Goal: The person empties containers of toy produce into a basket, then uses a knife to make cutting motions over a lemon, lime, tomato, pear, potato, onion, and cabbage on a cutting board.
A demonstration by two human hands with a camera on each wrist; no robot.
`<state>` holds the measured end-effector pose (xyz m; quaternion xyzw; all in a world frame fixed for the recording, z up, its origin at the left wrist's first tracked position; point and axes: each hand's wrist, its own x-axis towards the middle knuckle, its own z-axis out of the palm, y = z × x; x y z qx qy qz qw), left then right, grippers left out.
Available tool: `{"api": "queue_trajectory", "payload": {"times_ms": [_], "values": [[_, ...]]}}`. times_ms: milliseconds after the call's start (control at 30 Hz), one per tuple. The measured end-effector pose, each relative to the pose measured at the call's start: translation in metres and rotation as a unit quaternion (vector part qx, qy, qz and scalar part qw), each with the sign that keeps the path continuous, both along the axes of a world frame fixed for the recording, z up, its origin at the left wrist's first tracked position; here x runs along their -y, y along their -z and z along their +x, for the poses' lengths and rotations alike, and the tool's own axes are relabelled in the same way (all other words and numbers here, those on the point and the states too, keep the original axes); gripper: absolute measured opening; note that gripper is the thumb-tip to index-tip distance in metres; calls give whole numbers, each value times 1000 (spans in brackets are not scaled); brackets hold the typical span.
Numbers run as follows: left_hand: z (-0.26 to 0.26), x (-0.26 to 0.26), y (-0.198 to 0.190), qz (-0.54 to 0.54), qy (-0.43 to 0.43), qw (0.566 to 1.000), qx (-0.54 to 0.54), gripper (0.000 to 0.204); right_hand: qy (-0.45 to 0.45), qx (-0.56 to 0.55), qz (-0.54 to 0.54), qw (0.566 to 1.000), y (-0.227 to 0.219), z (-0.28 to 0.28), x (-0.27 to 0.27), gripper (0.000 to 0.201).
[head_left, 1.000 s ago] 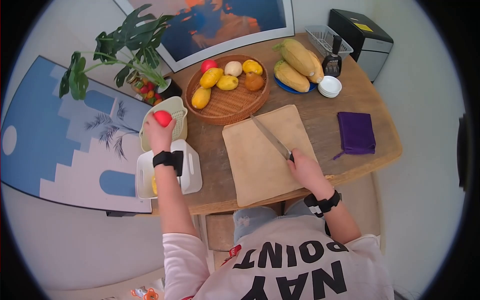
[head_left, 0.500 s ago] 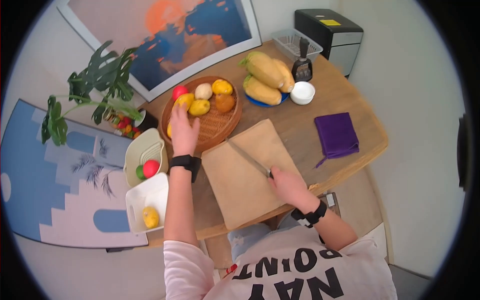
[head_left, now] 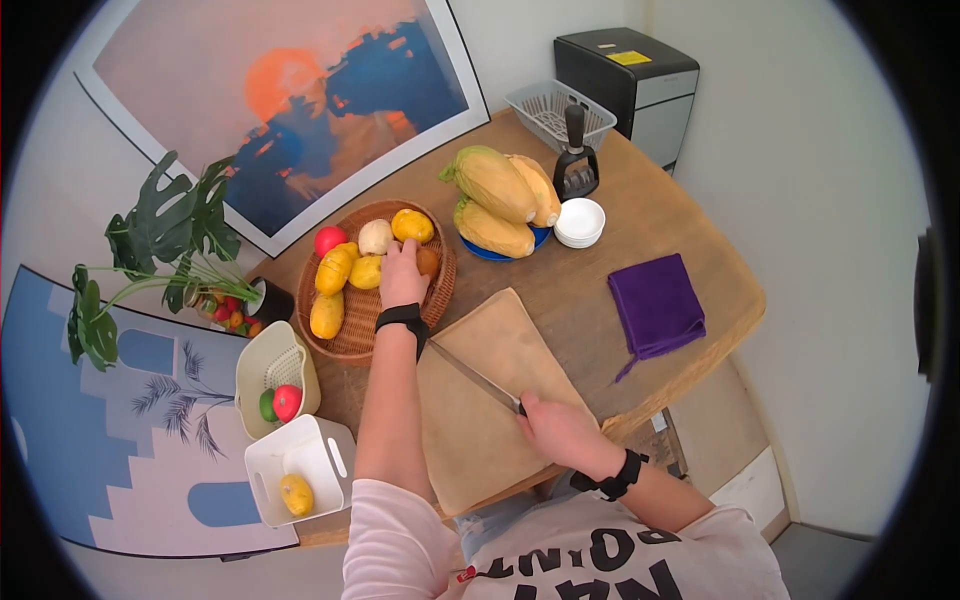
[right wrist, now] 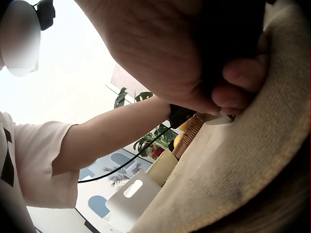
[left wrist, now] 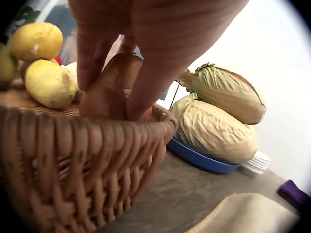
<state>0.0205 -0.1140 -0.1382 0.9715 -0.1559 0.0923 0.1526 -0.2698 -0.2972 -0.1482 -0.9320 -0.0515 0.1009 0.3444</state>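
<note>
Brown pear, pinched in L grip, may snag basket rim if lifted low; knife, held in R grip w/ tip near L wrist, may nick it.

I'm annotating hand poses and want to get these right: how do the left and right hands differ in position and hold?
The left hand reaches into the wicker basket; the right hand is over the tan mat.
The left's grip is round a brown fruit; the right's is round the handle of a knife.
The left's fingers reach down fairly straight; the right's are curled.
Both wear a black wristband.
</note>
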Motion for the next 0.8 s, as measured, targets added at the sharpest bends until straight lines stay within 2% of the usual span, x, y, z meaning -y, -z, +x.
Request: {"api": "queue_trajectory", "payload": {"times_ms": [67,167,267,333,367,467,567,633,800], "values": [[0,-5,4,22,-11,1000,-14,70,2,9,4,1000,3,-1,-1,21],[-1,-17,7,-58,-3,998,-13,73,0,33,5,999,8,1,-2,23],[-9,-20,7,-90,-27,996,11,70,0,30,0,1000,8,0,-1,23],[-22,-17,-3,-178,-73,981,16,71,0,25,-7,1000,6,1,-2,23],[-33,-16,-13,-219,-97,971,18,72,2,24,-11,1000,7,1,-2,23],[-75,-13,-39,-297,-70,952,33,73,-1,16,-20,1000,11,1,-3,23],[-124,-25,-37,-341,15,940,23,75,-2,7,-31,1000,10,3,-4,23],[-174,-32,-39,-365,7,931,-15,71,6,9,-38,999,6,2,-5,22],[-248,-44,1,-414,-57,901,-119,67,0,45,-29,999,16,3,-5,24]]}}
